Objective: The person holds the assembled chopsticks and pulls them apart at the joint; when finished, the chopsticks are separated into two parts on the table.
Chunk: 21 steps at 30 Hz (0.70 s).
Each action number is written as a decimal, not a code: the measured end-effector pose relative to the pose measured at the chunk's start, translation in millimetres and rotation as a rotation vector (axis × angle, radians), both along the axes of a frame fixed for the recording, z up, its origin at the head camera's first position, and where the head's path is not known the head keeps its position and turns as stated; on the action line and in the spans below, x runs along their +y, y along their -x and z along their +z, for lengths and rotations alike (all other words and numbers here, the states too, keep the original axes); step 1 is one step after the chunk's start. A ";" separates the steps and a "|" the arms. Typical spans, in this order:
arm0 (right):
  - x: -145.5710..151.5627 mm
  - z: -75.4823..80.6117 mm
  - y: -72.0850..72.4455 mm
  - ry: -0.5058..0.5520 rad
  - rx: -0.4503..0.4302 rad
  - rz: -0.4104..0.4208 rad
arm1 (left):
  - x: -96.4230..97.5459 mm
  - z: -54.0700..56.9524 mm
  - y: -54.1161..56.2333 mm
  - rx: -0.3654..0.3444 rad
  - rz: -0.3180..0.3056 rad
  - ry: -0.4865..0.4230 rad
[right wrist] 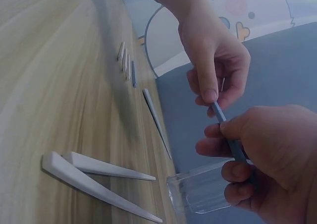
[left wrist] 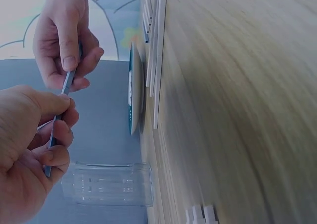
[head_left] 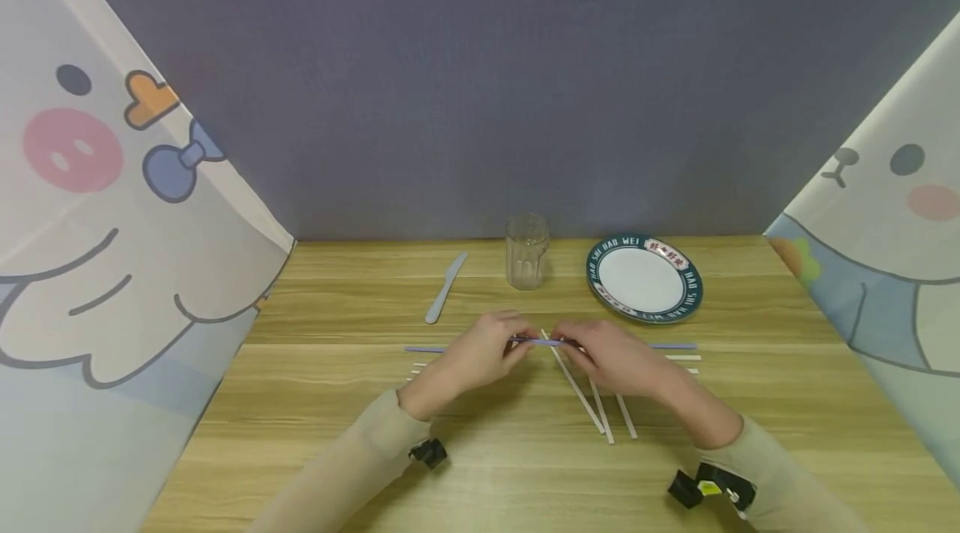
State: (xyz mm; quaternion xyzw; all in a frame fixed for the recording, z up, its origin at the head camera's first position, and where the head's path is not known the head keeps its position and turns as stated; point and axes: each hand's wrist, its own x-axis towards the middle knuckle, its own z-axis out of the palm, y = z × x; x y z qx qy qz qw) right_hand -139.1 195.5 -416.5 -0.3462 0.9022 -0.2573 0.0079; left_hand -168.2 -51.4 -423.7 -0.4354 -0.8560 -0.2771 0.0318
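Between both hands runs a thin blue-purple stick (head_left: 545, 342), raised above the table. My left hand (head_left: 483, 356) pinches its left part between thumb and fingers; my right hand (head_left: 617, 359) grips the right part. In the left wrist view the same stick (left wrist: 68, 80) shows in the short gap between the hands. Beneath and beside the right hand, several white sticks (head_left: 579, 393) lie fanned out on the table, their far parts partly covered by it. Another purple stick (head_left: 675, 346) lies to the right and a purple stick end (head_left: 422, 349) shows at the left.
Behind the hands stand a clear glass (head_left: 527, 253) and a green-rimmed plate (head_left: 641, 279). A pale knife (head_left: 446, 289) lies left of the glass. White stick ends (head_left: 684, 359) lie on the right, others on the left. A grey panel (head_left: 480, 99) closes off the table's back.
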 end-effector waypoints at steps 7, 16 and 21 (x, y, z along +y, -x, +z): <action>2.6 1.3 0.5 -0.004 -0.015 0.007 | -4.9 1.9 -3.3 0.011 0.009 0.005; 12.0 -1.0 0.0 -0.042 -0.019 -0.009 | -19.0 -2.1 2.0 -0.020 0.024 -0.033; 28.6 -2.0 -2.0 -0.056 0.022 -0.032 | -39.6 0.6 10.6 0.005 0.039 -0.069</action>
